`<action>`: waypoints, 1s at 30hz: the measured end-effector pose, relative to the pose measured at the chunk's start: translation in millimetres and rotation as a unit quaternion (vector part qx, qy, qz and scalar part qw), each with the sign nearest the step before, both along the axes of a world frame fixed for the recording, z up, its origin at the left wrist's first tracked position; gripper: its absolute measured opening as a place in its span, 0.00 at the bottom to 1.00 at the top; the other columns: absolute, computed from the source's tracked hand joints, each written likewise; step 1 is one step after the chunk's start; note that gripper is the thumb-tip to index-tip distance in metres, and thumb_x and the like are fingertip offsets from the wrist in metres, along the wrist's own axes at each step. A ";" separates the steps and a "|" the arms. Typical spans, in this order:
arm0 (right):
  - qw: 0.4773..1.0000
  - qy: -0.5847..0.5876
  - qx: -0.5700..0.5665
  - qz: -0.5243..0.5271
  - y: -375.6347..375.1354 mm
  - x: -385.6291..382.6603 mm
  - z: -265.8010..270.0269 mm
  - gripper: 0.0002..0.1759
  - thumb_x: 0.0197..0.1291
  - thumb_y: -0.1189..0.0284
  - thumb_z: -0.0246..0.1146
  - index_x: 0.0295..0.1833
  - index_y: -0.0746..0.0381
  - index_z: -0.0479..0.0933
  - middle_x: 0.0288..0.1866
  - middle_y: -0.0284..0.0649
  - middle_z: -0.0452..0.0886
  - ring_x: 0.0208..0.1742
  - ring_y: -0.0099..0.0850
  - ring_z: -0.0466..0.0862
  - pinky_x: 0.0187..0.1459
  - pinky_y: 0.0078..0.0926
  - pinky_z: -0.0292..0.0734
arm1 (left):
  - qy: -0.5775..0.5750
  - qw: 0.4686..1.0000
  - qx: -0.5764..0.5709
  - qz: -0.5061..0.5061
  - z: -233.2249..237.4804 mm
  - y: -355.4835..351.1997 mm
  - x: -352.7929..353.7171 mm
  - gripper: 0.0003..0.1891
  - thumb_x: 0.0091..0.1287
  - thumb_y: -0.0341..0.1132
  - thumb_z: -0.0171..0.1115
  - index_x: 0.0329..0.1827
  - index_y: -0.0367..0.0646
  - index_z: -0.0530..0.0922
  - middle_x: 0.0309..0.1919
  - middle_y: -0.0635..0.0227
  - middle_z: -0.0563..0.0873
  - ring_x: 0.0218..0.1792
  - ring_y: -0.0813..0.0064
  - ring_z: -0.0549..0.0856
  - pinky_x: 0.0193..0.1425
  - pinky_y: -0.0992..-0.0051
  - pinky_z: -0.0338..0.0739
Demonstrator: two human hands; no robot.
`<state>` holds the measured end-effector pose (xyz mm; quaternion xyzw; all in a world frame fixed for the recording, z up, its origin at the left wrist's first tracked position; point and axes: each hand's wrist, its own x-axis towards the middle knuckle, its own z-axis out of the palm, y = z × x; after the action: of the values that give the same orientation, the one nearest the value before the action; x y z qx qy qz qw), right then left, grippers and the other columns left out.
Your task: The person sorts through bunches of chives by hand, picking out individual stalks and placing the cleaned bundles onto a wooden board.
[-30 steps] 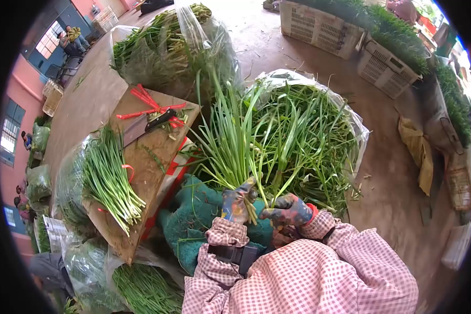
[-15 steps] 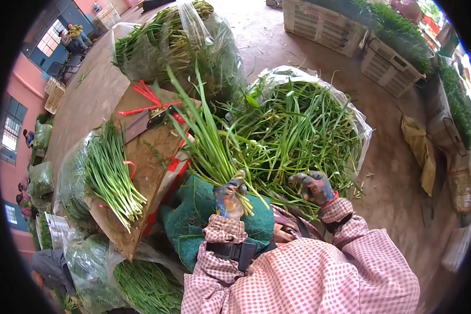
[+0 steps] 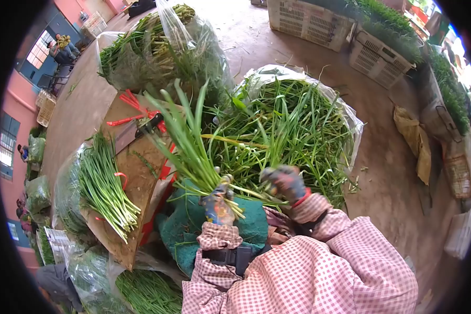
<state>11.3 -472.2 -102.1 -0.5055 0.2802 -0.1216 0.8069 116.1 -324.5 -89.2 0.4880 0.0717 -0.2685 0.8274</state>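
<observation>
My left hand (image 3: 218, 203), in a stained, multicoloured glove, is closed around a bunch of chives (image 3: 193, 152). Their leaves fan upward and away, and the pale stem ends stick out below the fingers. To its right, my gloved right hand (image 3: 287, 183) is blurred by motion, with curled fingers. A few blurred leaves rise from it, so it seems to grip some chives at the near edge of the loose pile (image 3: 298, 123). That pile fills an open clear plastic bag (image 3: 357, 125). Below my left hand lies a green cloth (image 3: 180, 230) across my lap.
On the left, a wooden board (image 3: 115, 256) carries a chive bundle (image 3: 107, 186) with a red tie, a knife (image 3: 133, 132) and red strips (image 3: 131, 107). A stuffed plastic bag (image 3: 162, 57) stands behind. White crates (image 3: 379, 60) of greens line the right. People sit far left.
My right hand has moved left, closer to my left hand, and is now blurred. The bunch in my left hand has tilted slightly left. The whole view has shifted a little.
</observation>
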 end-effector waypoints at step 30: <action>0.967 -0.199 0.037 0.153 -4.8 -23.0 -0.2 0.20 0.56 0.57 0.57 0.28 0.65 0.77 0.20 0.34 0.77 0.16 0.17 0.71 0.17 0.13 0.64 | 0.161 0.938 -0.247 -0.180 -13.0 20.6 8.8 0.20 0.61 0.30 0.55 0.58 0.47 0.67 0.40 0.68 0.81 0.21 0.85 0.73 0.27 0.79 0.72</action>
<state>-11.7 -477.0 -102.3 -0.4776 0.0375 -0.0843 0.8737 124.9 -304.0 -102.3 0.2233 0.0463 -0.4976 0.8369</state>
